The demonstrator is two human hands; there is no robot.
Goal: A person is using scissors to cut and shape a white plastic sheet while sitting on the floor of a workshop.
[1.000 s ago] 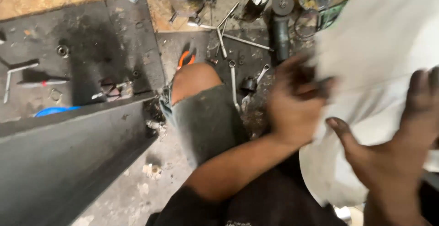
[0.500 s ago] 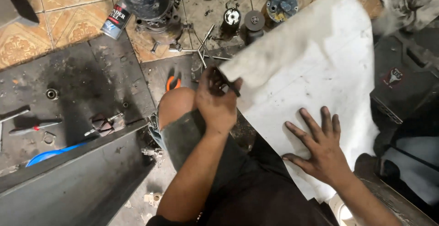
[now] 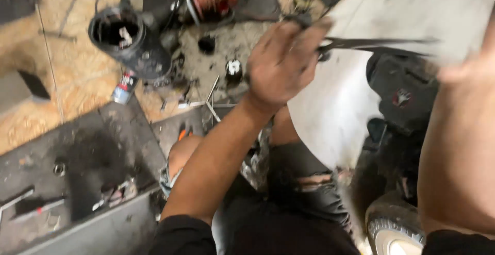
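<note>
Left hand gripping scissors at white sheet

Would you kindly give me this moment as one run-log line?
left hand: grips scissors, blades in white sheet | right hand: blurred, at sheet edge | floor: black bucket, spray can

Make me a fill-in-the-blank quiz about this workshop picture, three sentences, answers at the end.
1. The left hand holds a pair of ____ whose blades cut into the white sheet.
2. The spray can lies on the floor beside a black ____.
3. At the lower right corner sits part of a ____ with a tread.

Missing words: scissors; bucket; tyre
</note>
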